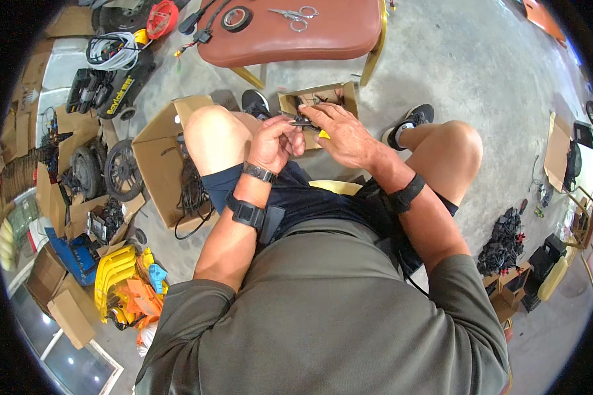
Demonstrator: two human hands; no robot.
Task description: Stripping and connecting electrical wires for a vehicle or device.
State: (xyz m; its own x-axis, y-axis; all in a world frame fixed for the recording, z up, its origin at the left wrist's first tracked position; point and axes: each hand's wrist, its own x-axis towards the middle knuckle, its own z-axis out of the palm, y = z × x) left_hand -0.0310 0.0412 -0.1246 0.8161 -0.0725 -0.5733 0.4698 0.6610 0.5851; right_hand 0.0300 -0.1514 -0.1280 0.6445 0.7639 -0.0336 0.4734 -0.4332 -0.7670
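Note:
Between my knees both hands are raised close together, above a small cardboard box (pixel 353 99) with thin wires inside. My right hand (pixel 349 137) is closed around a small dark tool with a yellow handle end (pixel 324 134), which looks like pliers or cutters. Its dark tip points toward my left hand (pixel 277 141), whose fingers are pinched together beside it. Whatever the left fingers hold is too small and too covered to make out. Beyond the box, a brown padded seat (pixel 323 39) bears metal scissors (pixel 298 21) and a black tape roll (pixel 236 19).
A large open cardboard box (pixel 157 158) with a coiled black cable (pixel 192 187) stands by my left knee. Wheels (pixel 123 169), cartons and yellow plastic parts (pixel 112 276) crowd the left side. A black cable heap (pixel 504 240) lies on the floor at right.

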